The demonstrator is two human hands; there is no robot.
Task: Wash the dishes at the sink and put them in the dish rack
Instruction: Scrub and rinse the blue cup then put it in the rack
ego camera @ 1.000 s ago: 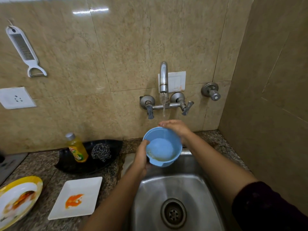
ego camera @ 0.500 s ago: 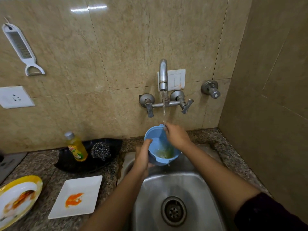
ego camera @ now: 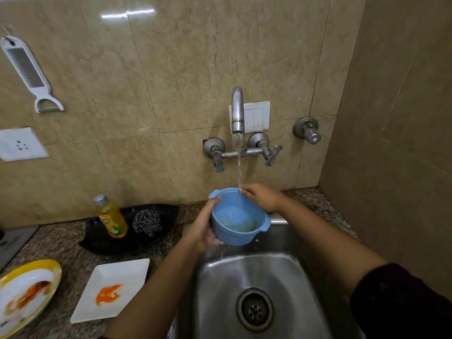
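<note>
- Setting: a beige tiled wall rises behind a speckled stone counter [ego camera: 61,243] with a steel sink [ego camera: 244,272] set into it.
- Blue bowl [ego camera: 230,237]: it is held above the back edge of the sink, tilted toward the camera. It sits under the water stream [ego camera: 239,172] from the wall tap [ego camera: 237,108]. A little cloudy water and greenish residue lie in the bottom.
- Left hand [ego camera: 204,228]: it grasps the bowl's left wall, thumb at the rim, fingers underneath.
- Right hand [ego camera: 263,196]: its fingertips meet the far rim where the stream lands. Pinching or merely resting cannot be told.
- Handling: the bowl looks like plastic, so probably light, stiff and not fragile. Wet walls will likely be slippery, and any water inside adds weight. Recommended hold: thumb over the rim, fingers below, or 1 of the 2 small side lugs.
- Surroundings: a black tray [ego camera: 117,243] holds a yellow soap bottle [ego camera: 112,220] and a steel scrubber [ego camera: 146,222]. Nearer lie 1 square white plate [ego camera: 127,272] and 1 yellow-rimmed plate [ego camera: 53,267], both soiled. No dish rack is in view.
</note>
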